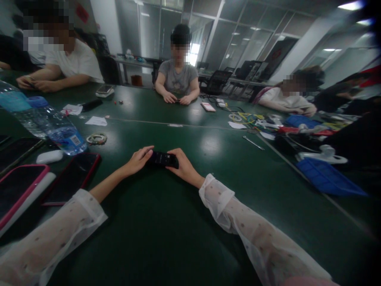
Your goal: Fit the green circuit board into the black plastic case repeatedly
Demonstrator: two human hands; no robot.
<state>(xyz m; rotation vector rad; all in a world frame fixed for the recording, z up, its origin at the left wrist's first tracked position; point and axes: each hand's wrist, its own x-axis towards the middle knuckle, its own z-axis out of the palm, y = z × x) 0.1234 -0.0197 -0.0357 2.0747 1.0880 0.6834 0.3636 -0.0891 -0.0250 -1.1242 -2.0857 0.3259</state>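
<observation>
Across most of the frame spreads a dark green tabletop with a soft sheen (pixel 149 238), and over it two sheer white dotted sleeves (pixel 256 234) run in from the lower corners. At the right edge lies a blue plastic tray (pixel 330 176); at the left, beneath a clear plastic bottle with a blue cap (pixel 64 129), lies a black-faced phone with a red rim (pixel 74 172).

Near the middle of the frame the left hand (pixel 138 161) and the right hand (pixel 186 167) face each other, fingers part-curled, each having hold of one end of a slim black rectangular device (pixel 162 159). It lies directly between them, its long axis running across the frame and dipping slightly toward the right. Neither hand is nearer, since both touch it: the left thumb presses on the left end, while the right thumb and forefinger pinch the right end along the lower and upper edges. Whether it rests on the tabletop or hangs just above, I cannot tell. Small pale marks show on its dark face, too faint to read.
</observation>
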